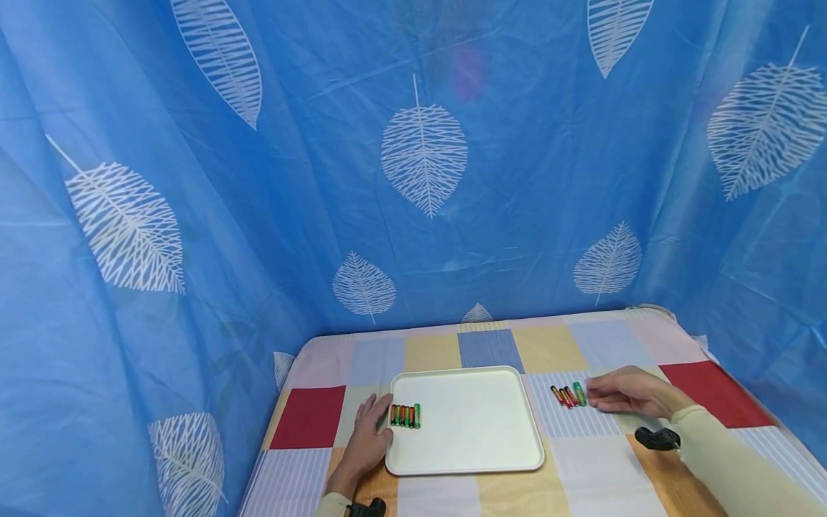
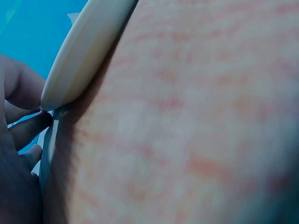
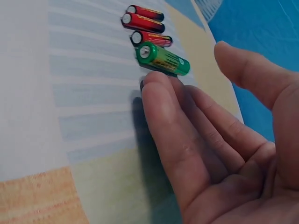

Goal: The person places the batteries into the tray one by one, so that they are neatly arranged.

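Note:
My left hand (image 1: pixel 367 439) rests at the left edge of a white rectangular tray (image 1: pixel 472 431), fingers fairly straight. In the left wrist view its fingers touch the tray's rim (image 2: pixel 77 60). Several red and green batteries (image 1: pixel 405 416) stand in a row inside the tray, beside that hand. Right of the tray, my right hand (image 1: pixel 632 391) is beside a green battery (image 3: pixel 163 59), its fingertips very close to it. Whether they touch is hard to tell. The thumb stands apart, and nothing is held. Three red-and-black batteries (image 3: pixel 144 22) lie beyond the green one.
A patchwork cloth (image 1: pixel 439 495) in coloured squares covers the table. Blue curtains (image 1: pixel 504 179) with white leaf prints hang behind and at both sides. Black straps (image 1: pixel 657 439) are worn on both wrists.

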Action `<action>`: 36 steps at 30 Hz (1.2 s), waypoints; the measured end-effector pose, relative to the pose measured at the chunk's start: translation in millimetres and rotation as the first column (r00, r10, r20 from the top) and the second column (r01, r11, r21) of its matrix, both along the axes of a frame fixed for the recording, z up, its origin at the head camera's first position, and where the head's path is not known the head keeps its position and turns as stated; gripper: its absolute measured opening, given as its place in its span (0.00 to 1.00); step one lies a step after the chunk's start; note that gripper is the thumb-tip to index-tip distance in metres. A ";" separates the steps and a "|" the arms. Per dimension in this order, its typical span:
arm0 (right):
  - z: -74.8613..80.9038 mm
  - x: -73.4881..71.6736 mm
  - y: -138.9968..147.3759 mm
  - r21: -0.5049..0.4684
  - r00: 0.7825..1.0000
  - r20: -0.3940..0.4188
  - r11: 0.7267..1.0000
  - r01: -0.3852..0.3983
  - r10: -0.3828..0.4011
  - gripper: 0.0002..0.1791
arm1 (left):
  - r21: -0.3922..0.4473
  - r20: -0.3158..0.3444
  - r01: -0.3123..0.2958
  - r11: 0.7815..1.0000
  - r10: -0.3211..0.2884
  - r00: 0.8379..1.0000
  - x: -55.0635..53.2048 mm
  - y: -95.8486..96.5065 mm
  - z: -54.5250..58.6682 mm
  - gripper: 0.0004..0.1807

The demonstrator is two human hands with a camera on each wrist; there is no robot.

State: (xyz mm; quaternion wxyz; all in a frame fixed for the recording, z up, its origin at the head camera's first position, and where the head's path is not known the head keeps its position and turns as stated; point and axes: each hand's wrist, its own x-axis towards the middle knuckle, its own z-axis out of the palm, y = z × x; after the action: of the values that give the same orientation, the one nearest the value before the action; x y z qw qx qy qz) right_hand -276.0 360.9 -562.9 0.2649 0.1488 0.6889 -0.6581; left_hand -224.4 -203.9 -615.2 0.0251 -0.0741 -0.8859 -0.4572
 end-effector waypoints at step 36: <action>5.1 -12.3 -42.3 0.551 0.985 -0.112 0.833 -0.048 0.131 0.14 | 0.004 0.019 0.004 1.000 -0.004 1.000 -3.4 -1.9 -1.8 0.39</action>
State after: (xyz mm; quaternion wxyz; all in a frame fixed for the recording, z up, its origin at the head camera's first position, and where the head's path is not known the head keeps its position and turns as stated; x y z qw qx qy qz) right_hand -288.2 318.6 -557.9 0.1914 0.1372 0.8714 -0.4304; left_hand -227.9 -205.7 -617.0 0.0160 -0.0717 -0.8851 -0.4595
